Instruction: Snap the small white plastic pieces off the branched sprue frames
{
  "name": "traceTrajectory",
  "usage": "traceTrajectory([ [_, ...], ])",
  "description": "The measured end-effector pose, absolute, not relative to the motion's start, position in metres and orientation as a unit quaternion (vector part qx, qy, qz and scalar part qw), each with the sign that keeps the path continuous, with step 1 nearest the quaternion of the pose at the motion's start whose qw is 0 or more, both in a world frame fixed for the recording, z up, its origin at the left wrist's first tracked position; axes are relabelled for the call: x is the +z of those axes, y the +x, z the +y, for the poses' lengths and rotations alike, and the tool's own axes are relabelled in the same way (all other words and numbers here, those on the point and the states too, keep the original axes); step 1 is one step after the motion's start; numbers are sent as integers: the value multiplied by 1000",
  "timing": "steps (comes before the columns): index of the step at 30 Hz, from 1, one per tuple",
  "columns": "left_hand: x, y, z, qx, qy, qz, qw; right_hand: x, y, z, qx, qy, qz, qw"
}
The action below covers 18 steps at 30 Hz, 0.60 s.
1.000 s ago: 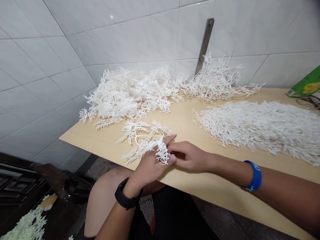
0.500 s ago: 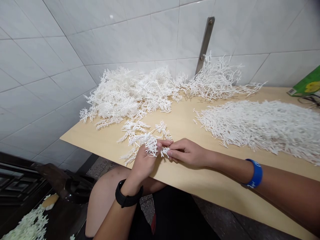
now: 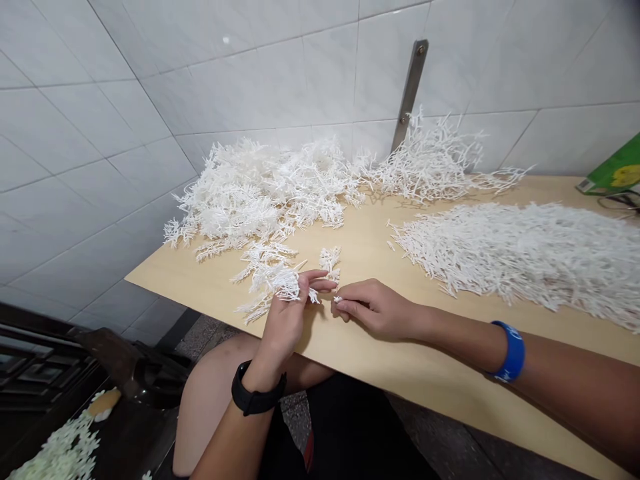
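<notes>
My left hand (image 3: 289, 319), with a black band on its wrist, is closed around a bunch of white branching plastic sprigs (image 3: 286, 283) near the table's front edge. Its fingers point toward my right hand, and a few sprig tips stick out between them. My right hand (image 3: 373, 308), wearing a blue wristband, pinches a small white plastic piece (image 3: 338, 299) between thumb and forefinger. A short gap lies between the hands. Just beyond the fingertips a loose white sprig (image 3: 330, 257) lies on the table. More sprigs lie beside and behind my left hand.
A large heap of white branching sprigs (image 3: 250, 190) stands against the tiled wall, with a looser heap (image 3: 433, 160) beside a metal bracket (image 3: 411, 93). Thin white pieces (image 3: 525, 250) spread across the right of the wooden table (image 3: 360, 227). A green packet (image 3: 613, 170) lies far right.
My hands have moved apart: the left hand shifted slightly left with its bunch. A small white piece now shows in my right hand's pinch, separate from the bunch.
</notes>
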<state>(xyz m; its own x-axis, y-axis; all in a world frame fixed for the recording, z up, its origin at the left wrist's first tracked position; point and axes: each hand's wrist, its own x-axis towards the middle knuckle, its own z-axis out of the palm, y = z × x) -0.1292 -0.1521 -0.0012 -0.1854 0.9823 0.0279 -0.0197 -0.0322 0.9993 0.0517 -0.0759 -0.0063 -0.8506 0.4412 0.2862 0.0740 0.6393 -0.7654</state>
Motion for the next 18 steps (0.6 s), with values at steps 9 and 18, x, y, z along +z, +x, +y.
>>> traceTrajectory([
  [9,-6,-126,-147,654,356,504,437,-20,60,-38,238,-265,-888,290],
  [18,-9,-126,-147,654,378,497,427,-4,50,-69,537,-301,-711,340],
])
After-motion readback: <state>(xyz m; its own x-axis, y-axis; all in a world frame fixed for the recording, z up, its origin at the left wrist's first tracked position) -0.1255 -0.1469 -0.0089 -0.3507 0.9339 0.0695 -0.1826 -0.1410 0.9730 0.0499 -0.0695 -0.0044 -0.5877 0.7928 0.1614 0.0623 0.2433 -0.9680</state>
